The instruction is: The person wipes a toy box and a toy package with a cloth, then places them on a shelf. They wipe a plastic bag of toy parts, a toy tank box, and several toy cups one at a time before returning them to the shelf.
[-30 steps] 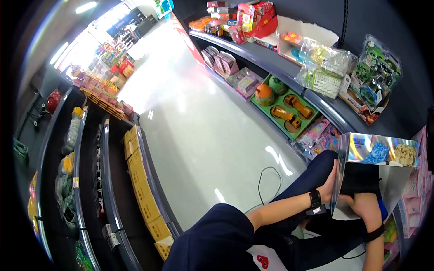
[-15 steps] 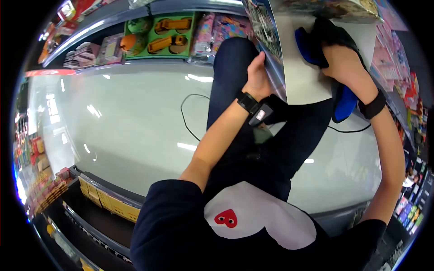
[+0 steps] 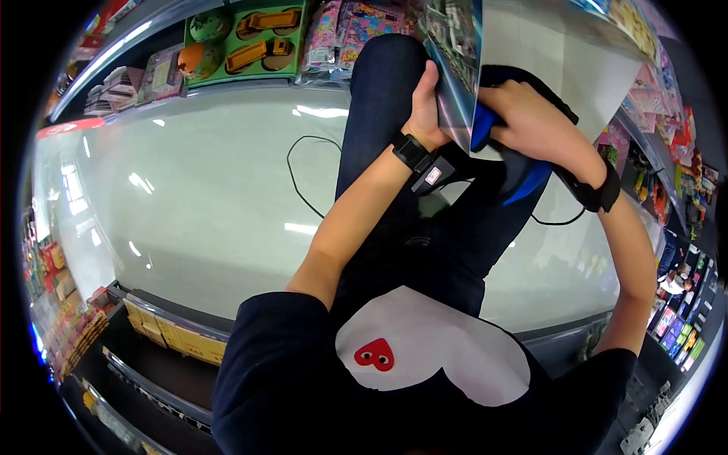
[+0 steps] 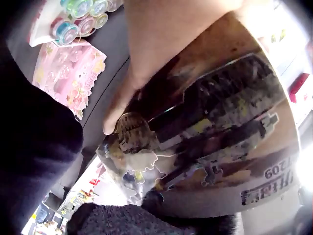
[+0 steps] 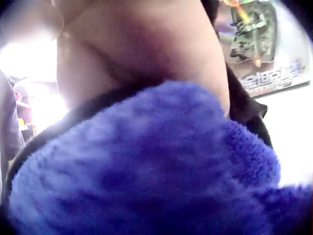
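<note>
A shiny display box [image 3: 455,95] with a pale inside and pictures of military vehicles on its side leans over my legs at the upper right. My left hand [image 3: 426,114] grips it by its left panel; in the left wrist view a finger lies along the printed face [image 4: 210,122]. A fluffy blue and black cloth [image 3: 485,125] is in my right hand [image 3: 535,125], bunched under the fingers beside that panel's lower edge. Blue pile [image 5: 146,161] fills most of the right wrist view below the palm. My right fingertips are partly hidden behind the panel.
Beyond my knee, a low shelf holds a green tray [image 3: 227,61] with yellow toy trucks and packaged toys [image 3: 353,34]. Hanging pink packets [image 3: 652,98] line the right side. A black cable [image 3: 290,163] lies on the pale floor [image 3: 205,182]. Another shelf [image 3: 167,371] stands lower left.
The head view has swung down toward my lap. My right hand has moved left with the cloth, from the box's pale inside to its left panel. My left hand keeps its hold.
</note>
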{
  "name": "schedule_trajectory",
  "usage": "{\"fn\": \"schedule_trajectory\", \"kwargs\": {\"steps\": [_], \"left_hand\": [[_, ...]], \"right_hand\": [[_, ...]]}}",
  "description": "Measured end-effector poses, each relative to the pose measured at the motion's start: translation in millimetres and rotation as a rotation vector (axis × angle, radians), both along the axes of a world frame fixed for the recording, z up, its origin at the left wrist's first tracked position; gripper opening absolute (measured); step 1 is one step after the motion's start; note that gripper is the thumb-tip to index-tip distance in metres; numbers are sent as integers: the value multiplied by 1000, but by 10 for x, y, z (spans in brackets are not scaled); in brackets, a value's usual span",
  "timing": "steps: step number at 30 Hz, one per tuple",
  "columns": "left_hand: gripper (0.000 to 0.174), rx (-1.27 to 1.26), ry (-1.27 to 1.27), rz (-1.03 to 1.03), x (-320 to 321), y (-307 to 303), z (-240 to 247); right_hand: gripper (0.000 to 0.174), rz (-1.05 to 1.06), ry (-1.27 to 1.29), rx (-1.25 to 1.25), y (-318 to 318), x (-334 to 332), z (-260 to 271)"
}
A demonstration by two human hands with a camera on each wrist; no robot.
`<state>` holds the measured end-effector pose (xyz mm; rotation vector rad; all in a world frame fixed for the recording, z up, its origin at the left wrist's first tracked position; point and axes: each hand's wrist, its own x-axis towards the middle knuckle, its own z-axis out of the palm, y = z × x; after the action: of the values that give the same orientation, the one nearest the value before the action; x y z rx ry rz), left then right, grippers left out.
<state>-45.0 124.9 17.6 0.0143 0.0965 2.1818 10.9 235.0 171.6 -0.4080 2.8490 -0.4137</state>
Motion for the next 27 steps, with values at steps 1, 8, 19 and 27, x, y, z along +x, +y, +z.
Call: {"fn": "schedule_trajectory", "kwargs": {"steps": [1, 8, 19, 27], "left_hand": [[68, -38, -15, 4, 45, 0, -4], [70, 77, 1, -76, 17, -114, 47], [69, -81, 214, 1, 84, -104, 78], [79, 351, -194, -209, 369, -206, 513]], "right_hand": [[32, -17, 18, -42, -55, 38, -20], [26, -211, 397, 115, -266, 627, 330], [58, -461, 802, 129, -611, 1281, 697], [51, -510, 802, -89, -537, 1089, 375]]}}
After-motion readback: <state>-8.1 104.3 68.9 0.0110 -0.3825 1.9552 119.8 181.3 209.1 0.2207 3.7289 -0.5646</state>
